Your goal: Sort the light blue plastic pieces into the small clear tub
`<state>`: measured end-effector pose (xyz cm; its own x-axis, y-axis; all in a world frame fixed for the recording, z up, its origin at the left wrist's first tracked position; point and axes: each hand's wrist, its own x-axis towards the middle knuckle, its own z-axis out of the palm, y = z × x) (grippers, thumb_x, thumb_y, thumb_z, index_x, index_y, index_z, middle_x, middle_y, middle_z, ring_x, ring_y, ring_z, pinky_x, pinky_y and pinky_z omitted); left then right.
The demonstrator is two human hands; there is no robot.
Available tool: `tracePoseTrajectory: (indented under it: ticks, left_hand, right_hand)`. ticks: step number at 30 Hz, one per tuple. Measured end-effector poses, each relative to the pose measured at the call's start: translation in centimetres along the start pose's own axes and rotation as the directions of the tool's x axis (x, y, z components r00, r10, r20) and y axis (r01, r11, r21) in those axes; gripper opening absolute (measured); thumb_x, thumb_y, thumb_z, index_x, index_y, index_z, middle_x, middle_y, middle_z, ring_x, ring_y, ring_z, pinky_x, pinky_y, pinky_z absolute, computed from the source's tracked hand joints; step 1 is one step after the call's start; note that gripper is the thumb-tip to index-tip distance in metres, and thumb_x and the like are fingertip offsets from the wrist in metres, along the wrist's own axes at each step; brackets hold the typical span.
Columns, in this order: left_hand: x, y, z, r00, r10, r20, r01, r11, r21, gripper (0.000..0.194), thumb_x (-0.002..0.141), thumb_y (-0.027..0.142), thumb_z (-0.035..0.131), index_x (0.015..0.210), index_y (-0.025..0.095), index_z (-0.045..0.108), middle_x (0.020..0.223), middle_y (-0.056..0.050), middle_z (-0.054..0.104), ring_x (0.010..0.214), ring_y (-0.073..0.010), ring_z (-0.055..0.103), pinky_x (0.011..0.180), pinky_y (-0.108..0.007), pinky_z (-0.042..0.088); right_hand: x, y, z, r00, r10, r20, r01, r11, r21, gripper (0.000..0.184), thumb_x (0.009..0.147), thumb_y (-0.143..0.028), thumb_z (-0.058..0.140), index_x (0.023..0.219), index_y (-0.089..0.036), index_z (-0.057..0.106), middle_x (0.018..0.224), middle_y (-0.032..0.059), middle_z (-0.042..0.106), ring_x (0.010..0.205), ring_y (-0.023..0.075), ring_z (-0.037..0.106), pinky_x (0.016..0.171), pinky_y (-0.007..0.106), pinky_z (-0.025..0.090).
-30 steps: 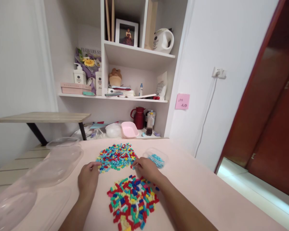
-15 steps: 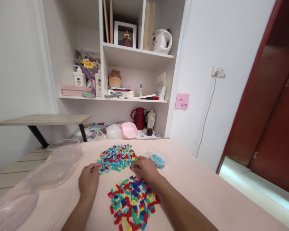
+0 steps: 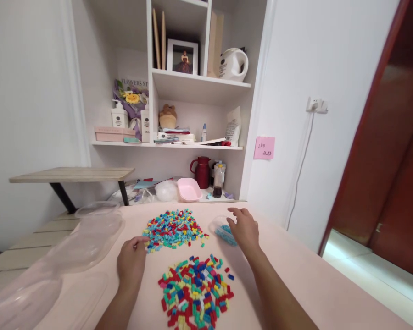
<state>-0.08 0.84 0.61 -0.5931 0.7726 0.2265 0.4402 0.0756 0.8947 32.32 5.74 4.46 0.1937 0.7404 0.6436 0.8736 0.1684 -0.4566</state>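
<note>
My left hand (image 3: 132, 260) rests at the left edge of the far pile of small toy bricks (image 3: 174, 228). Its fingers are curled with the tips close together, and whatever they may hold is too small to make out. Up at the right, my right hand (image 3: 245, 230) is beside and partly over a clear plastic container (image 3: 216, 223) of light blue bricks (image 3: 226, 234). The right fingers are spread, with nothing visible in them. Closer to me lies a second pile of mixed red, green, blue and yellow bricks (image 3: 196, 293), a few scattered at its edge.
Clear plastic containers (image 3: 86, 238) stand along the table's left side. Behind the table, a pink tray (image 3: 189, 189), a red jug (image 3: 202, 173) and a bottle (image 3: 218, 180) occupy the lowest shelf. A wooden bench-like surface (image 3: 72, 174) is at the left.
My right hand has moved from the far pile's right edge rightward to the container, its fingers spreading. My left hand stays by the pile. The view has shifted slightly.
</note>
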Motion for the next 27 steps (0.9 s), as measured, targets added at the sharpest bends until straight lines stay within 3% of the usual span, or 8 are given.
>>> tracePoseTrajectory:
  ticks: [5,8,11,14,17,21,24,27]
  left_hand:
    - [-0.1,-0.1,0.1,1.0,0.005,0.01,-0.005,1.0,0.018,0.026,0.075,0.025,0.045,0.083,0.024,0.069,0.093,-0.003,0.07,0.074,-0.0194,0.065,0.067,-0.029,0.046]
    - [-0.3,0.2,0.0,1.0,0.023,0.019,-0.024,0.999,0.037,0.026,0.075,0.024,0.044,0.081,0.023,0.069,0.095,-0.004,0.07,0.079,-0.0197,0.065,0.069,-0.029,0.046]
    - [-0.7,0.8,-0.3,0.998,0.062,0.01,-0.063,0.991,0.115,0.026,0.077,0.021,0.042,0.076,0.022,0.069,0.095,-0.005,0.068,0.085,-0.0197,0.063,0.075,-0.029,0.045]
    - [-1.0,1.3,-0.6,0.997,0.069,-0.019,-0.063,0.972,0.228,0.028,0.077,0.017,0.041,0.075,0.021,0.069,0.098,-0.008,0.064,0.088,-0.0205,0.062,0.077,-0.03,0.045]
    - [-1.1,1.2,-0.5,0.997,0.062,-0.038,-0.05,0.962,0.269,0.028,0.076,0.014,0.041,0.079,0.021,0.068,0.1,-0.01,0.062,0.086,-0.0212,0.062,0.075,-0.031,0.045]
    - [-0.7,0.2,0.3,0.997,0.053,0.049,-0.056,0.997,0.047,0.024,0.074,0.014,0.041,0.081,0.02,0.064,0.089,-0.006,0.064,0.069,-0.0163,0.063,0.066,-0.029,0.048]
    - [-0.6,-0.2,1.1,0.986,0.028,0.165,0.011,0.974,-0.228,0.022,0.071,0.017,0.043,0.083,0.018,0.061,0.077,-0.002,0.062,0.055,-0.0127,0.061,0.053,-0.025,0.047]
    - [-0.6,-0.2,1.6,0.977,0.037,0.21,0.03,0.951,-0.309,0.023,0.069,0.019,0.044,0.085,0.016,0.061,0.074,-0.002,0.061,0.051,-0.0122,0.059,0.049,-0.025,0.047]
  right_hand:
    - [-1.1,-2.5,1.4,0.976,-0.17,0.134,0.116,0.933,0.34,0.028,0.085,-0.025,0.045,0.103,-0.023,0.066,0.091,0.0049,0.064,0.079,0.0181,0.059,0.077,0.031,0.044]
    - [-2.7,-4.5,2.6,0.895,-0.343,0.285,0.179,0.862,0.473,0.025,0.084,-0.021,0.047,0.095,-0.023,0.069,0.09,0.0043,0.067,0.082,0.0175,0.06,0.078,0.029,0.044]
    - [-3.9,-5.7,3.4,0.824,-0.423,0.375,0.206,0.843,0.497,0.025,0.082,-0.017,0.05,0.097,-0.023,0.07,0.092,0.0041,0.067,0.084,0.0169,0.06,0.079,0.028,0.044]
    - [-4.2,-5.8,3.6,0.821,-0.428,0.378,0.195,0.833,0.518,0.025,0.082,-0.016,0.05,0.096,-0.023,0.07,0.093,0.0045,0.067,0.086,0.0172,0.06,0.08,0.029,0.044]
    - [-3.6,-5.2,3.5,0.858,-0.391,0.335,0.166,0.826,0.539,0.024,0.083,-0.018,0.049,0.094,-0.022,0.07,0.092,0.0052,0.067,0.085,0.018,0.061,0.08,0.03,0.044]
    - [-3.2,-4.6,3.6,0.888,-0.347,0.302,0.136,0.825,0.548,0.024,0.084,-0.02,0.048,0.092,-0.022,0.071,0.092,0.0049,0.068,0.084,0.0187,0.061,0.079,0.031,0.045]
    - [-3.4,-4.7,3.8,0.879,-0.357,0.315,0.142,0.828,0.542,0.024,0.083,-0.02,0.049,0.092,-0.022,0.071,0.09,0.0043,0.068,0.083,0.0181,0.061,0.079,0.031,0.045]
    - [-3.5,-5.0,3.8,0.861,-0.375,0.343,0.148,0.831,0.537,0.023,0.082,-0.019,0.05,0.09,-0.022,0.071,0.09,0.0045,0.067,0.083,0.0177,0.061,0.079,0.03,0.045]
